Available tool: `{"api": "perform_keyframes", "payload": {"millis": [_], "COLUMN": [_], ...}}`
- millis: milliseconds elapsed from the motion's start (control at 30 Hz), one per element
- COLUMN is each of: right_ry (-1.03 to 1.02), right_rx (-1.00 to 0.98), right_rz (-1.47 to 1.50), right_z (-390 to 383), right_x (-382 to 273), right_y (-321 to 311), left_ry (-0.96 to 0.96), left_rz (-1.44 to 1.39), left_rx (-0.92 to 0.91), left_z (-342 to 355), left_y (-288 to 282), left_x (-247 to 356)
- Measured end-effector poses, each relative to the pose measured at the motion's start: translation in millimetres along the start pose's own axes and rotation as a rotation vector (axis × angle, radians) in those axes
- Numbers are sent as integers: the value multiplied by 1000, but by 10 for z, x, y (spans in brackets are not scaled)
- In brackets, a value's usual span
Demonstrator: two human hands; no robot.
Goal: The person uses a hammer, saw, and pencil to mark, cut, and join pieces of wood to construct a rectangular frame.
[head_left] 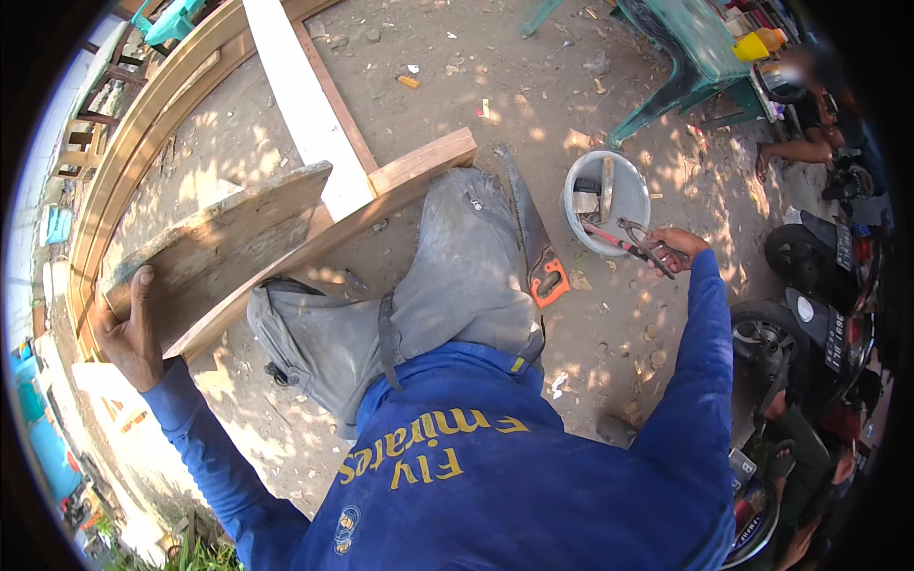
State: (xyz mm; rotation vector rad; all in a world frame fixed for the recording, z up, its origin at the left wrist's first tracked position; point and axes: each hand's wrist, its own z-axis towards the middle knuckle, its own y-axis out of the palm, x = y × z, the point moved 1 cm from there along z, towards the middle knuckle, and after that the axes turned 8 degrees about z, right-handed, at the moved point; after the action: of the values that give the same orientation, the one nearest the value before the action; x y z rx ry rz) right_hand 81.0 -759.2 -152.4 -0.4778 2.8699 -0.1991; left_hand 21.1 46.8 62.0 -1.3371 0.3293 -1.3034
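Bracing the left end of the weathered board appeared to be the role of the left hand: its grip was clamped on that end, thumb over the near face, fingers going behind and largely out of sight. The board stood slanted on its long edge along the far side of a squared beam, which perhaps served as a stop; contact along their full length could not be told. A white plank met the beam beyond the board's right end. Right hand: grip closed around metal pincers, held at the near right rim of a pale bucket. A red-handled tool lay across that rim beside them; whether the fingers also touched it could not be told. The bucket likely sat there to keep tools within reach; the handsaw, orange handle toward the person, rested alongside the right leg, probably likewise. Pose: arms spread wide, left forearm running forward and outward, right forearm reaching forward, hand turned inward toward the bucket.
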Motion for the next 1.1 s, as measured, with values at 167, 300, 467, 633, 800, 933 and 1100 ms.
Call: {"api": "perform_keyframes", "payload": {"millis": [167,300,467,633,800,933,1100], "right_ry": [128,-97,-437,-1333,-1496,-1688,-1737], "right_rx": [111,364,774,479,-36,180,-51], "right_rz": [-402,-1256,-1060,-678,-241,-261,-128], "right_z": [237,684,119,-562,-1003,-744,-907], "right_x": [-174,-244,-810,-1412,-2389,-2441,-1864], "right_y": [-404,-210,1177,2599,4307,5097,5347], "left_ry": [151,137,85,43,-38,-273,-515], "left_rz": [2,-90,-104,-123,-369,-533,-690], "left_rx": [23,27,69,96,118,175,109], "left_z": [-6,-37,-229,-232,-108,-218,-388], "left_y": [-6,31,-41,-32,-52,-25,122], "left_x": [236,330,287,52,-542,-1174,-1904]}}
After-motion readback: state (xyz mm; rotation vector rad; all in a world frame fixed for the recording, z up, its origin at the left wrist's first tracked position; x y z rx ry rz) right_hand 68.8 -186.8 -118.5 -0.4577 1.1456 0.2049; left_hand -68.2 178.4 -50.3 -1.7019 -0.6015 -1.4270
